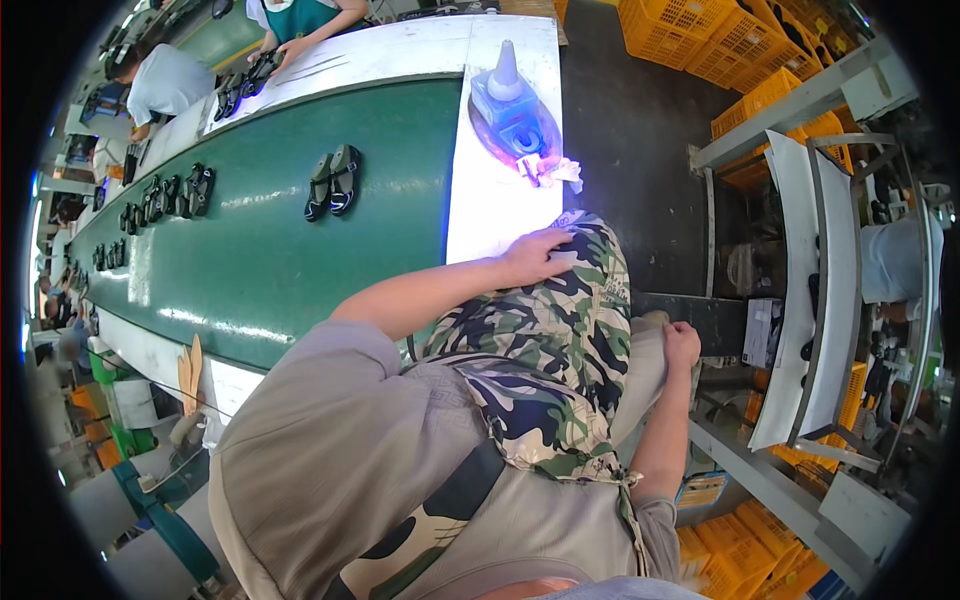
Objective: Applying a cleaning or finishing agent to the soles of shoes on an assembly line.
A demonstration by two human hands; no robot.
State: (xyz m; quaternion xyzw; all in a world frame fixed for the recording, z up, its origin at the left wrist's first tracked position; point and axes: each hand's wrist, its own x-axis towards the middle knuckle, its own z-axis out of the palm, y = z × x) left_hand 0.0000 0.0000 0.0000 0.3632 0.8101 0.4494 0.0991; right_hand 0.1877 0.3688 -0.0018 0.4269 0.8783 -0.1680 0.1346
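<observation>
My left hand (pixel 538 257) lies across the camouflage apron (pixel 545 340) on my lap, palm down with the fingers stretched out and nothing in them. My right hand (pixel 682 345) is curled closed beside my beige trouser leg (pixel 640 370). Whatever it may hold is hidden. Just beyond my left hand, on the white table edge (pixel 490 220), a blue bottle with a pale cone nozzle (pixel 507 80) stands in a shallow dish. A crumpled white and pink wipe (pixel 560 172) lies at the dish's near side. On the green belt (pixel 270 260) rests a pair of dark sandals (pixel 332 183).
Further along the belt sit several more sandals (pixel 170 195). Across it, a person in a green apron (pixel 300 20) handles dark sandals (pixel 250 80). To my right stands a metal rack with white panels (pixel 800 300). Yellow crates (pixel 690 30) are stacked behind.
</observation>
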